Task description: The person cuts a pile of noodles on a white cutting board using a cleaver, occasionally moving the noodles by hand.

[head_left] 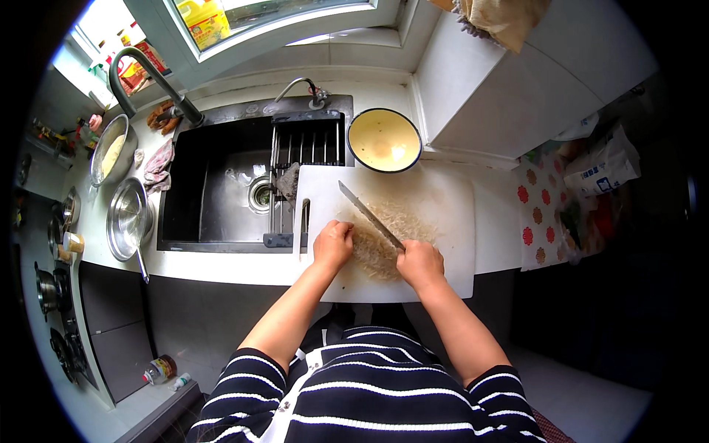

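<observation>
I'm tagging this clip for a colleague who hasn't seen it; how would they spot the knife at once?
Right of the black sink is a white cutting board. On the board lies a heap of pale shreds, and the knife slants across it, gripped in the right hand. Its long, narrow blade sets it apart from the loose shreds.

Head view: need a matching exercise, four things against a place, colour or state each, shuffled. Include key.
Things:
1. Knife
2. Bowl
3. Cutting board
4. Pink cloth

Descriptions:
A. White, under pale shredded food
B. Crumpled, left of the sink
C. Held in the right hand
D. Yellow inside, dark rim

Pairs: 1-C, 2-D, 3-A, 4-B
</observation>
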The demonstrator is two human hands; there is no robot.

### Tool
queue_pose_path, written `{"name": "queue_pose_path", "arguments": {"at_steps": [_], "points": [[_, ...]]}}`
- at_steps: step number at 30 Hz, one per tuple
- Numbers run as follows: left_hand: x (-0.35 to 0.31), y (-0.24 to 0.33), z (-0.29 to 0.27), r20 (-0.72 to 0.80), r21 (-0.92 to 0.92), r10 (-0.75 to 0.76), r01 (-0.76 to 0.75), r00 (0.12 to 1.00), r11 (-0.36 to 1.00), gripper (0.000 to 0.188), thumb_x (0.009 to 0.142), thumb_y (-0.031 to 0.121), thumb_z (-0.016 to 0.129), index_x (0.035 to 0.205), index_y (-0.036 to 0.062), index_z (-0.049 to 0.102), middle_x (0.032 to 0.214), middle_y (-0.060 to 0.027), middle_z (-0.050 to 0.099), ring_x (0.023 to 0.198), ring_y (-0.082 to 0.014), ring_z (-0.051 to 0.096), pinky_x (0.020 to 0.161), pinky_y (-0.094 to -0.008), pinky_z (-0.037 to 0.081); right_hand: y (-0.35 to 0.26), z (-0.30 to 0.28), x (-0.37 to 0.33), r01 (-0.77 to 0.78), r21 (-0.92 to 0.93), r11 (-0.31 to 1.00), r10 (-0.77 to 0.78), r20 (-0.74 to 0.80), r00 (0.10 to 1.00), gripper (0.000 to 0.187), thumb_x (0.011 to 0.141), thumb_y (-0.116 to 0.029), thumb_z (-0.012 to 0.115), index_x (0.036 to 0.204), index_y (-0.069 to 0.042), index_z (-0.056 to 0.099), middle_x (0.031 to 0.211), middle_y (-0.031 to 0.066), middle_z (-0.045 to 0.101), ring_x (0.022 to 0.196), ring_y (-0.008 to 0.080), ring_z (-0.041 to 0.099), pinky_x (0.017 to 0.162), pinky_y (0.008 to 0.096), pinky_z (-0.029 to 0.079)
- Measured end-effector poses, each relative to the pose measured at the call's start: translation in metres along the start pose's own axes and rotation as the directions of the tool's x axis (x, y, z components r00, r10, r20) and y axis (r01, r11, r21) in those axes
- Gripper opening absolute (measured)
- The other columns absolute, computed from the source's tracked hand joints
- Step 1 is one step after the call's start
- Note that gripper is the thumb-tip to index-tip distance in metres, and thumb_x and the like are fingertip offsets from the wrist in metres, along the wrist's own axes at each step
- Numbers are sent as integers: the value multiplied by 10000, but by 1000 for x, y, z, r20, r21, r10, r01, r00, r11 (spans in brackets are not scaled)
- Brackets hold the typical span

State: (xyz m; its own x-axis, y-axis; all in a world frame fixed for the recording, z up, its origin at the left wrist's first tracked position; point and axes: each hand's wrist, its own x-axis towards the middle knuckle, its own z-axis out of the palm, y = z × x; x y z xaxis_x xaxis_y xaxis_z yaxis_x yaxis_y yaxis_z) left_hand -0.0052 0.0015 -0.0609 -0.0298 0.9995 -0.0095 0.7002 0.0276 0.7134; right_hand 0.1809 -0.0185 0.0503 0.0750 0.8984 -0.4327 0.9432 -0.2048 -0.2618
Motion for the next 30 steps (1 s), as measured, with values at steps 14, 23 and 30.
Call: {"name": "queue_pose_path", "arguments": {"at_steps": [14, 23, 30], "points": [[19, -3, -2, -62, 88, -49, 54, 997, 995, 141, 833, 168, 635, 935, 137, 727, 925, -125, 647, 828, -344, 642, 727, -439, 521, -28, 3, 38, 209, -117, 971, -211, -3, 977, 186, 784, -150, 573, 900, -81, 701, 869, 187, 687, 840, 385, 657, 774, 483, 524], [-2, 3, -5, -125, 27, 201, -199, 972, 980, 102, 786, 74, 651, 876, 82, 699, 795, -126, 651, 727, -334, 636, 638, -401, 511, -29, 9, 78, 315, -190, 930, -310, 54, 949, 178, 761, -125, 596, 893, -112, 716, 866, 173, 693, 855, 357, 672, 764, 454, 542], [-9, 5, -16, -196, -2, 161, -165, 967, 986, 107, 789, 102, 677, 893, 92, 699, 823, -100, 651, 741, -311, 642, 649, -383, 515, -20, 12, 80, 328, -155, 932, -333, -5, 943, 210, 745, -134, 598, 913, -120, 723, 852, 176, 695, 828, 361, 672, 766, 455, 541]]}}
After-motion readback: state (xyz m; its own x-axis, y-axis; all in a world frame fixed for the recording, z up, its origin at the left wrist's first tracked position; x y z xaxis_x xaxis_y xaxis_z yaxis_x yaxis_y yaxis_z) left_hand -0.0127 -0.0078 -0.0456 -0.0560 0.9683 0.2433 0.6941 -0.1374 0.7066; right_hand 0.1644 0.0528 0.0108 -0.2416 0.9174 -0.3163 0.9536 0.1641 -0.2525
